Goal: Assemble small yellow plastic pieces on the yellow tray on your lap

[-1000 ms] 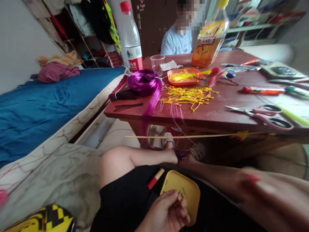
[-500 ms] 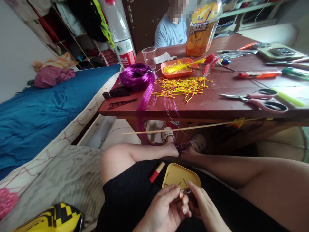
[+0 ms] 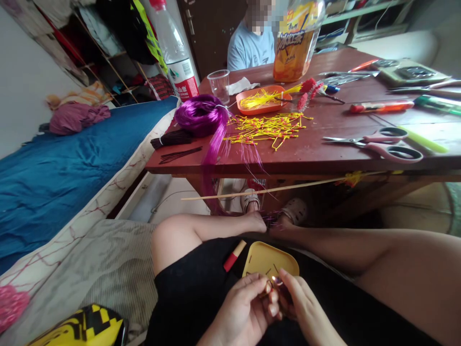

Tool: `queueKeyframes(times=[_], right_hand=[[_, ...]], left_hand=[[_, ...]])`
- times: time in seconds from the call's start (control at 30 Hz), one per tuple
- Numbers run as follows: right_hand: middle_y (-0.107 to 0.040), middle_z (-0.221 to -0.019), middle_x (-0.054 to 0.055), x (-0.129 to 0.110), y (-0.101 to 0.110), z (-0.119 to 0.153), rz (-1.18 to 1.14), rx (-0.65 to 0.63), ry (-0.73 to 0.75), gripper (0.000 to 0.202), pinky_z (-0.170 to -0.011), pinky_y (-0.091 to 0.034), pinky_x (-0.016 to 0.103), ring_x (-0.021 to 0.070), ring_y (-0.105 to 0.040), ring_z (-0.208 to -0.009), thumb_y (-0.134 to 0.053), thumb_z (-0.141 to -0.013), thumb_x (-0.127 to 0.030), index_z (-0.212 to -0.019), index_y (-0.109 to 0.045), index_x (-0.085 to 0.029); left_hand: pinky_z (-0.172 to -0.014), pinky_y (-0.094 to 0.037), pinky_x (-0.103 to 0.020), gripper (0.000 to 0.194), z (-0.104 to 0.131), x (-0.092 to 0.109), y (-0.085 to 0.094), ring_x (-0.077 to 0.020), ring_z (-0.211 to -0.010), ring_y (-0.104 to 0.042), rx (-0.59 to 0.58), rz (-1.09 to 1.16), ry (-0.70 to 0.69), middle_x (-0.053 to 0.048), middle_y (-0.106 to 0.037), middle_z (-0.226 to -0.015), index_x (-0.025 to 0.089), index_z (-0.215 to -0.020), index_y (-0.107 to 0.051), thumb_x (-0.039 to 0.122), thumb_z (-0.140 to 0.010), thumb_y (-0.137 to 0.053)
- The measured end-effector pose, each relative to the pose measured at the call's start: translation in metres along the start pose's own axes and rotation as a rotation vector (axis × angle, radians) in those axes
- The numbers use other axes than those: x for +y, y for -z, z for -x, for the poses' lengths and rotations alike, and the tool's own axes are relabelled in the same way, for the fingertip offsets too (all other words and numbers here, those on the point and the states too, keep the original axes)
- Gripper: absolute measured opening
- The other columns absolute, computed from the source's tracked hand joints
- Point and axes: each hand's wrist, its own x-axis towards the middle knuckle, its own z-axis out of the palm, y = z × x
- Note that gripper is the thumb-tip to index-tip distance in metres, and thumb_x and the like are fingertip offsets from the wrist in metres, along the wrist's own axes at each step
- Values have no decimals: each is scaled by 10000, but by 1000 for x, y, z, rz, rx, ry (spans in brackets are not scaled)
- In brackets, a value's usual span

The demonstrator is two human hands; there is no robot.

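Over my lap, my left hand (image 3: 247, 302) is closed in a pinch on a thin dark looped strand (image 3: 269, 285), much of it covered by the fingers. My right hand (image 3: 304, 302) is wrapped round a lighter (image 3: 279, 282), whose body is mostly hidden. A small flame burns at the lighter's top, close beside the strand and the left fingertips. Just beyond both hands lies a yellow tray (image 3: 260, 251) with several short dark pieces in it. To its left, a small red and gold tube (image 3: 234, 255) rests on the black cloth.
Ahead stands a red table (image 3: 313, 156) with purple fibre (image 3: 200, 115), yellow strands (image 3: 266, 127), an orange dish (image 3: 262, 108), scissors (image 3: 382, 142) and bottles (image 3: 297, 45). A thin stick (image 3: 230, 195) sticks out below its edge. Someone in a light blue shirt (image 3: 250, 48) sits across.
A flame has appeared at the lighter in my right hand. Both hands stay nearly in place. The view has shifted slightly.
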Motion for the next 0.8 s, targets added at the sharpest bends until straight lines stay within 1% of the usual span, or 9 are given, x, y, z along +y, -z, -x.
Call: queueKeyframes(times=[0.1,0.23,0.3,0.4,0.5,0.67,0.73,0.8], right_hand=[[-391,-526,-40,0,-1,0,-46,-14,-24,587,-462,-371,192,80,-349,-478,-653,-432,-722,-403,-437,-178],[-401,-524,-36,1,-1,-1,-70,-27,-22,569,-456,-374,187,82,-361,-476,-658,-456,-708,-411,-467,-174],[-403,-521,-36,2,0,-1,-58,-17,-11,561,-456,-377,187,88,-364,-480,-659,-458,-708,-425,-482,-177],[-417,-533,-31,2,2,-1,-25,5,8,582,-466,-374,181,88,-371,-496,-652,-437,-725,-414,-465,-175],[-415,-537,-32,1,2,-1,-9,-1,20,596,-472,-373,182,85,-364,-496,-642,-422,-740,-409,-461,-173],[-393,-521,-37,2,1,-1,-1,-5,-8,573,-463,-379,186,84,-349,-485,-624,-503,-708,-407,-438,-176],[-390,-510,-43,3,1,-2,-1,0,-3,540,-451,-371,184,83,-345,-474,-624,-537,-681,-443,-462,-175],[-397,-509,-48,4,2,-2,-12,2,-6,514,-451,-370,183,83,-354,-471,-635,-542,-664,-485,-494,-173]], left_hand=[[-519,-394,-225,214,0,1,0,-81,-436,-501,-2,-3,-1,-8,-574,-515,94,-581,-597,225,-625,-760],[-514,-390,-218,215,0,2,-2,-78,-434,-501,4,3,0,-6,-575,-517,93,-584,-600,222,-614,-770],[-516,-390,-218,212,1,2,-2,-78,-437,-504,6,2,1,-7,-578,-520,93,-579,-599,213,-610,-771],[-522,-392,-223,203,0,2,-1,-83,-438,-507,-10,-2,-2,-12,-580,-516,93,-577,-601,212,-621,-760],[-524,-392,-226,185,0,1,0,-85,-437,-507,-15,5,-5,-14,-583,-518,93,-587,-608,202,-625,-753],[-526,-391,-223,177,0,2,-1,-85,-440,-513,-20,16,-3,-17,-586,-520,94,-574,-600,180,-622,-747],[-525,-392,-222,176,0,2,-1,-86,-441,-516,-27,16,-1,-18,-589,-522,96,-575,-598,178,-623,-747],[-519,-391,-219,177,0,2,-1,-86,-439,-518,-29,17,-5,-19,-592,-522,97,-578,-599,178,-623,-749]])
